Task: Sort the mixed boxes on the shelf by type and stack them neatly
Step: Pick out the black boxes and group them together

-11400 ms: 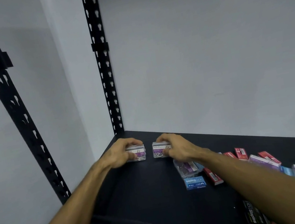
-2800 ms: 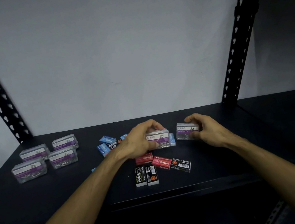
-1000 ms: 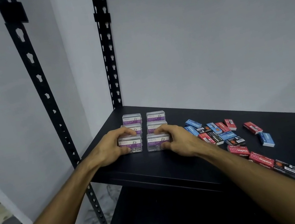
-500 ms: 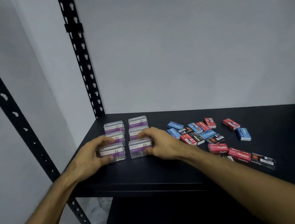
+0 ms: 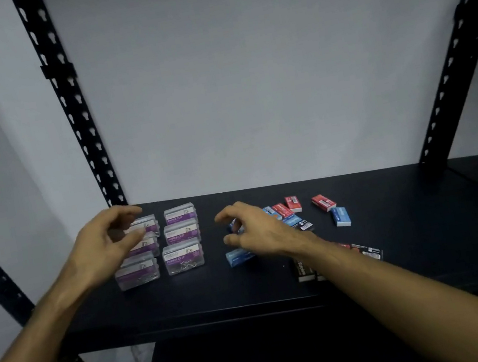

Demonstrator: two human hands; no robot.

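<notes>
Although the black slotted steel upright (image 5: 72,114) at the far left bears none of the work, it marks the corner where the sorted goods sit: six clear plastic paper-clip boxes with purple labels (image 5: 183,256) stand in two tidy rows of three on the black metal shelf (image 5: 428,211). Over the left row hovers the left hand (image 5: 106,249), fingers loosely curled and apart, holding nothing. These boxes look rigid and smooth-sided, weighted a little by the loose clips inside, so I judge they are best taken across the short ends with thumb and fingers, kept level lest a lid pop. Just right of them the right hand (image 5: 255,229) hangs over the unsorted heap, its fingers half bent and spread, gripping nothing that I can make out, though its palm hides whatever lies directly beneath. A small blue cardboard staple box (image 5: 240,256) lies at its heel, red cardboard staple boxes (image 5: 324,202) and another blue one (image 5: 341,216) are scattered farther right, and black staple boxes (image 5: 304,269) lie near the front edge, partly under the forearm. Being small, dense and stiff, these should slide readily on the painted shelf and pinch well by their long sides; stacked, they may topple if set askew.
</notes>
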